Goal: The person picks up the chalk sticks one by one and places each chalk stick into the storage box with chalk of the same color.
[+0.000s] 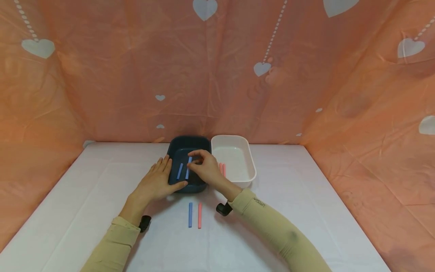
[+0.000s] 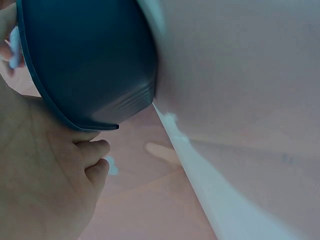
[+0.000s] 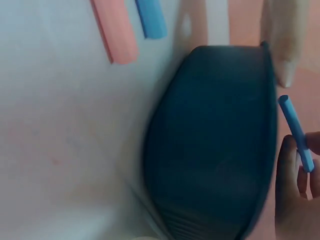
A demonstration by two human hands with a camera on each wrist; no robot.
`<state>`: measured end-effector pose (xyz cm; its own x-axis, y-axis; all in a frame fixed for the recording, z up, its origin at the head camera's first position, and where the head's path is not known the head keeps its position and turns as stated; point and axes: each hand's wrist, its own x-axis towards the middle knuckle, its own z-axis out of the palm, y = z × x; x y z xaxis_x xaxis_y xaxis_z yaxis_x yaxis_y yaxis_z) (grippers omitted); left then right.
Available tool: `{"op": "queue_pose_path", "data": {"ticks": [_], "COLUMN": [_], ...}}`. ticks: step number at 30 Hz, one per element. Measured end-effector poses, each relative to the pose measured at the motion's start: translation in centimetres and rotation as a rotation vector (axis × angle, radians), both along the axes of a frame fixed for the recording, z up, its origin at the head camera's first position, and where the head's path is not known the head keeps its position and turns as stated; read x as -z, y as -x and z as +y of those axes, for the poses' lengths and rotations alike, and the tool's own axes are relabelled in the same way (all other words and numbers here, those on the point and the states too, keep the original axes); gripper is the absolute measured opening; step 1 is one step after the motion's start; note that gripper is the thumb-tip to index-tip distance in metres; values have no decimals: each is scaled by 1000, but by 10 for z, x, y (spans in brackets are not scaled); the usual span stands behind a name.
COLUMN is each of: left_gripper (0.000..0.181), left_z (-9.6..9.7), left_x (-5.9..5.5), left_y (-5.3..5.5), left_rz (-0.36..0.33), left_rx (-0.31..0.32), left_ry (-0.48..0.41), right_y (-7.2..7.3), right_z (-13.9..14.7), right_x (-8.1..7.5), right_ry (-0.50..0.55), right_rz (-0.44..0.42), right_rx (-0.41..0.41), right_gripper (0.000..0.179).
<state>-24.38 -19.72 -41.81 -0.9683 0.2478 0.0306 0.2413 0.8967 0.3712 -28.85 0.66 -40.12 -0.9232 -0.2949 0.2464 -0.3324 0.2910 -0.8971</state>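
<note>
my right hand (image 1: 206, 168) pinches a blue stick (image 3: 295, 132) between thumb and fingertips, and that stick is over the dark box (image 1: 185, 144); the right wrist view shows it tilted and above the box's rim. my left hand (image 1: 158, 179) is spread wide and grips nothing that i can see: its fingers lie mostly straight at the left side of the dark box, touching the rim, with the thumb set apart and reaching over the near edge. inside the dark box, between my two hands, a second blue stick (image 1: 179, 171) lies to the left of the held one. just beside that box, to the right of my right hand, is the white box (image 1: 252, 162); two pink sticks (image 1: 224, 170) show in it right next to that hand, which partly hides them. closer to me than both hands, between my wrists, a loose blue stick (image 1: 190, 215) and a loose pink stick (image 1: 199, 216) lie on the bench (image 1: 289, 177), side by side but apart, the blue one nearer my left arm. a small black camera (image 1: 145, 223) sits at my left wrist and another black one (image 1: 224, 209) below my right. my sleeves (image 1: 278, 226) are pale yellowish. beyond my hands hangs an orange cloth (image 1: 136, 56) with white hearts (image 1: 205, 8).
</note>
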Motion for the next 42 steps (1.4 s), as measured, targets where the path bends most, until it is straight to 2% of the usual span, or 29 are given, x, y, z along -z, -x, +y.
{"op": "queue_pose_path", "data": {"ticks": [6,16,23,29,32,39,42], "left_gripper": [115,112,114,116,115,114,114], "left_z": [2,4,2,1,1,1,1], "left_x": [-3,-4,-2,0,0,-3,-3], "left_y": [-2,-5,-5,-3,-3,-2,-3], "left_rz": [1,18,-2,-3,-2,2,12], "left_rx": [3,6,7,11,13,9,7], "left_ry": [-2,-30,-30,-23,-22,-15,-17], "right_y": [16,41,50,52,52,54,56], "right_z": [-13,-24,-29,-34,-36,-39,-40], "right_x": [6,14,16,24,24,23,24], "right_ry": [-98,-102,-174,-205,-228,-454,-507], "right_rz": [-18,-194,-294,-363,-364,-216,-170], "right_rx": [-11,-15,-42,-23,8,36,27], "right_gripper": [31,30,31,29,28,27,28]}}
